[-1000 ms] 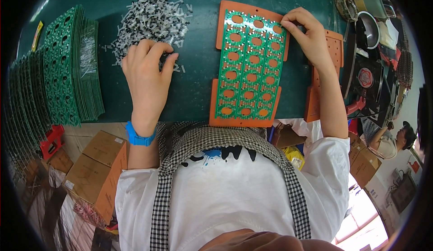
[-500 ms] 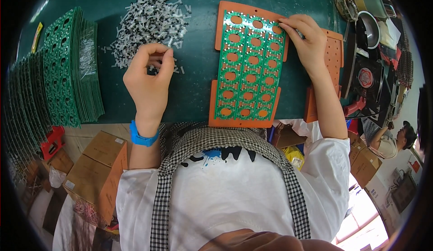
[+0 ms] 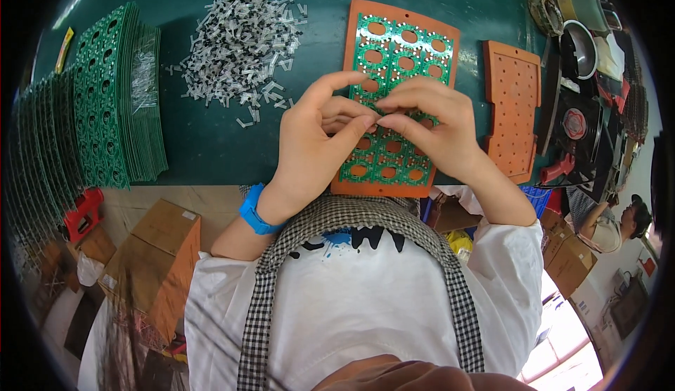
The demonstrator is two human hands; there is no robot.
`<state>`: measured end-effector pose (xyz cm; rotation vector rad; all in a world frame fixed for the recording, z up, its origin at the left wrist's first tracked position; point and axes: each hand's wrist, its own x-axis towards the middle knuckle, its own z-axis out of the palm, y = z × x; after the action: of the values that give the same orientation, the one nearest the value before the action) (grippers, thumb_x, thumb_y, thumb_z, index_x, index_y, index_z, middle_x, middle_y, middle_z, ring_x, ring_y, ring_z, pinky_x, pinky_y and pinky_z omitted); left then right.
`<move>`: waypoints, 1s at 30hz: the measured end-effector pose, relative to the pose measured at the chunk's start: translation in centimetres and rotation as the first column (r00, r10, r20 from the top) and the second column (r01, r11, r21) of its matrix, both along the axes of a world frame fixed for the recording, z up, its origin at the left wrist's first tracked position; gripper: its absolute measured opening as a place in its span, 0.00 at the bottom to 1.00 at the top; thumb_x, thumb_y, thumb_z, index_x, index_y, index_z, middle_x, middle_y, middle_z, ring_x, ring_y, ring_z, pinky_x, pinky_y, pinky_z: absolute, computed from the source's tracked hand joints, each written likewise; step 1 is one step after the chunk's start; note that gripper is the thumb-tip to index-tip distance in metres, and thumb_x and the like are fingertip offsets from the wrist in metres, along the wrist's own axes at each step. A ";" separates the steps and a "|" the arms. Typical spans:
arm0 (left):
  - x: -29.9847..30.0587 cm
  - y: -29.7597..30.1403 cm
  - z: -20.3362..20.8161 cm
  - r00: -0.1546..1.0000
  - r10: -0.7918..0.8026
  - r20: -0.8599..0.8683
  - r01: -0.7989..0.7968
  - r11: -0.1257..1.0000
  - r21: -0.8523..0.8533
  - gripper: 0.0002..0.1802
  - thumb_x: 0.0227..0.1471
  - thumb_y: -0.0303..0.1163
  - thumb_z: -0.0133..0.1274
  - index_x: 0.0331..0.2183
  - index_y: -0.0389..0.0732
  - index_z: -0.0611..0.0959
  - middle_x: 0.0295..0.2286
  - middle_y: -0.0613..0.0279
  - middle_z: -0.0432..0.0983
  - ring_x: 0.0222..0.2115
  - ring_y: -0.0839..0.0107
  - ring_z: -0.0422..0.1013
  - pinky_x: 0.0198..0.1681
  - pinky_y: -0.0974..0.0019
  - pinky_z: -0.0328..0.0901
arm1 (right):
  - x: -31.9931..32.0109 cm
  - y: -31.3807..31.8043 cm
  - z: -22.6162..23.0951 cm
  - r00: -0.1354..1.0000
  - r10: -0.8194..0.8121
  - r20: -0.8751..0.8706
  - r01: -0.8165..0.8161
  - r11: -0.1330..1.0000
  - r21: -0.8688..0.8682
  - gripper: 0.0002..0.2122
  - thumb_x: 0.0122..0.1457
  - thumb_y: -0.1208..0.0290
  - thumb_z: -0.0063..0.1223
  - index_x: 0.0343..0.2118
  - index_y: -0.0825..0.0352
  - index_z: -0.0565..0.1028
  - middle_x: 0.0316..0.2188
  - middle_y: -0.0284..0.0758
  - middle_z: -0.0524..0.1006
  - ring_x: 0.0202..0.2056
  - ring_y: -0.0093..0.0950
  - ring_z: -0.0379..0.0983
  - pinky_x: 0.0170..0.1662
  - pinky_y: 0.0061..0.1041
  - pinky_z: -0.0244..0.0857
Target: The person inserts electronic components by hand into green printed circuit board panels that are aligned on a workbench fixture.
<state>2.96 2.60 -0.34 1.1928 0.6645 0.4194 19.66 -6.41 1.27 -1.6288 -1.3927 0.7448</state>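
A green circuit board panel (image 3: 410, 55) with rows of oval cutouts lies on an orange fixture plate (image 3: 365, 6). My left hand (image 3: 318, 134) and my right hand (image 3: 439, 120) meet over the middle of the panel, thumb tips nearly touching. Both have their fingers drawn together in a pinch. Whatever lies between the fingertips is too small and too covered to make out. To the left is a heap of small parts (image 3: 242, 43), clear-white and black, with a few strays along its near edge.
Stacked green circuit boards (image 3: 105, 103) stand at the left of the dark green table (image 3: 211, 152). A second orange plate (image 3: 512, 103), dotted with holes, lies at right. Beyond it are a metal bowl (image 3: 581, 50) and a red-handled tool (image 3: 557, 170). Cardboard boxes (image 3: 151, 240) sit below left.
My left hand has moved right from the heap to the panel. My right hand has come down and left from the panel's upper right corner. The orange plate under the panel now sits straighter.
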 end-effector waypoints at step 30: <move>-3.1 1.8 -1.2 0.955 0.213 -0.208 -0.051 0.805 0.591 0.07 0.52 0.21 0.52 0.36 0.36 0.79 0.29 0.58 0.77 0.25 0.74 0.73 0.28 0.72 0.67 | 7.4 -0.4 -2.0 0.912 -0.082 0.402 0.098 0.995 -0.019 0.03 0.55 0.78 0.51 0.31 0.70 0.70 0.30 0.38 0.72 0.36 0.37 0.69 0.38 0.30 0.64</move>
<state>-0.10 4.41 -1.54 1.8183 0.8912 0.6164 27.09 -6.79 -0.78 -1.9392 -1.5783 0.3957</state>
